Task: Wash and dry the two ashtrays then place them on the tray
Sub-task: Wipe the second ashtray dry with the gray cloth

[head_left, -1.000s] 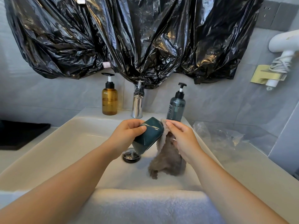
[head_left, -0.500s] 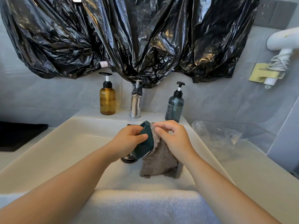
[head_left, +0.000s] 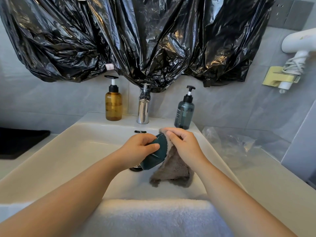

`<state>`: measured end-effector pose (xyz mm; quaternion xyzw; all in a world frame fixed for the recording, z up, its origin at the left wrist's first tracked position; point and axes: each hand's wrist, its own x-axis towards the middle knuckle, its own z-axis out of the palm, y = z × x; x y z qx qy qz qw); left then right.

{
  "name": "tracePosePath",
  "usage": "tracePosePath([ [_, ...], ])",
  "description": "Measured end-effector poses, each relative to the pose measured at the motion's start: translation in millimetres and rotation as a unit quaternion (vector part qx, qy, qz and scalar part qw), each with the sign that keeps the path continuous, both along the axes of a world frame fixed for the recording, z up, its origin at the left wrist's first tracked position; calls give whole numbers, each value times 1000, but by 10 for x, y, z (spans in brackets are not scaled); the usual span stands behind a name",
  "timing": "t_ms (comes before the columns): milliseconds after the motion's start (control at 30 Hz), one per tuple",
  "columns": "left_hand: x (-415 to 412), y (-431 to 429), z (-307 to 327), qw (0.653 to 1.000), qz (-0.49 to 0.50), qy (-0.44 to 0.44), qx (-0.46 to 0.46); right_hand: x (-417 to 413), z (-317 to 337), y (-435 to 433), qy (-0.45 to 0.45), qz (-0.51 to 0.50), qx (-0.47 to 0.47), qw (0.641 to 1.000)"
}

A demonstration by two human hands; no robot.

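Above the white sink (head_left: 71,151), my left hand (head_left: 136,149) grips a dark teal ashtray (head_left: 156,155), tilted on its edge. My right hand (head_left: 183,144) holds a grey-brown cloth (head_left: 174,170) pressed against the ashtray's right side, with the cloth's loose end hanging down into the basin. The ashtray's inner face is hidden by the cloth and my fingers. A dark tray (head_left: 20,142) lies on the counter at the far left. I see no second ashtray.
A chrome tap (head_left: 143,108) stands behind the basin between an amber pump bottle (head_left: 113,103) and a blue-green pump bottle (head_left: 184,112). A white towel (head_left: 153,218) drapes the sink's front edge. A clear plastic bag (head_left: 229,142) lies right. Black plastic sheeting (head_left: 136,36) hangs above.
My right hand has worked the cloth up and over the ashtray's top edge. My left hand has turned the ashtray more on edge. The cloth's hanging end has spread wider.
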<state>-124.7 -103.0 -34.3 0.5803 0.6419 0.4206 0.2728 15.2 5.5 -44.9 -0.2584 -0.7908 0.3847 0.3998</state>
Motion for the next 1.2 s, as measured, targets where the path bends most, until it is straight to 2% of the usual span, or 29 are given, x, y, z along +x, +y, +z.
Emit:
tracePosePath([
  [67,-10,-4,11,1000,-7,-17,9,24,-11,46,13,-14,-97,995],
  [133,-19,-13,24,999,-10,-39,19,45,-19,67,43,-7,-155,987],
  [233,-29,1,33,998,-6,-69,0,37,-16,54,66,14,-182,981],
  [433,-19,23,47,991,49,-117,-43,-9,-55,33,52,57,-196,977],
  [600,-49,-23,29,994,-15,-107,-9,32,-37,78,77,22,-239,968],
  [700,-52,-9,39,988,-33,-150,-5,57,-1,69,107,41,-283,952],
  [767,-16,9,66,974,-35,-222,-29,51,13,30,108,81,-293,946],
  [800,5,15,70,966,-22,-251,-54,42,12,11,99,101,-298,944],
  [867,-7,45,42,964,39,-244,-95,25,8,-15,77,128,-306,940],
  [933,-46,63,4,973,80,-205,-73,24,6,-26,67,130,-285,947],
  [1033,-83,63,-16,983,57,-169,-33,20,-21,-9,36,51,-131,989],
  [1100,-69,60,-10,986,44,-157,-17,12,-32,-10,33,-5,-70,997],
  [1200,-47,68,-2,989,54,-137,-11,28,-30,-4,38,-35,-30,998],
])
